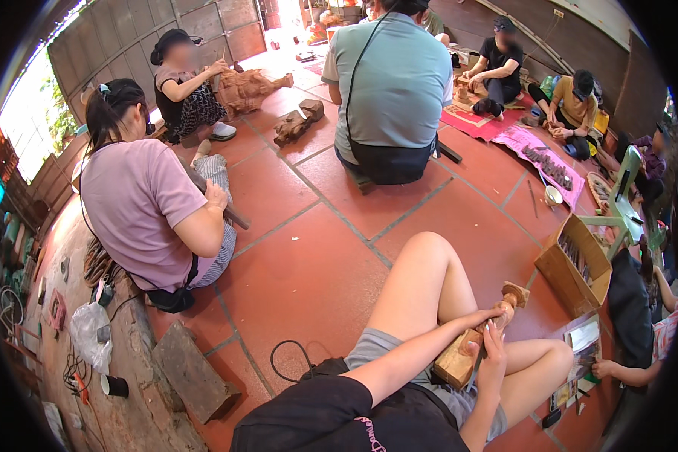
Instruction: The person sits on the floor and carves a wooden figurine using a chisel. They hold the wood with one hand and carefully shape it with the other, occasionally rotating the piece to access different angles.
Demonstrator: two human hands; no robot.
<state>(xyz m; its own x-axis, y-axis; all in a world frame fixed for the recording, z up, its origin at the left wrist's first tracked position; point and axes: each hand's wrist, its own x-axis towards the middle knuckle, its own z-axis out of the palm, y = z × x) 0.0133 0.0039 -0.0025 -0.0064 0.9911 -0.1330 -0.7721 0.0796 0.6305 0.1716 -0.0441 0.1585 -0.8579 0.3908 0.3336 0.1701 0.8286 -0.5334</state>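
A light-brown wooden carving [455, 364] lies across my lap, with a square block at its near end and a narrower, rounded, flared part at its far end. My left hand [490, 315] is closed around its narrower part. Against the side of the block, my right hand [493, 354] has its fingers closed on a thin metal-coloured tool [474, 372]. Only a narrow strip of that tool shows, so its exact kind cannot be made out.
At my right stands a cardboard box [578, 271] of long thin tools, near a green plastic chair [621, 207]. A dark wooden block [192, 369] lies left. Several people sit working around the tiled floor, one in pink [139, 203] nearby. A dark carved piece [297, 123] lies farther off.
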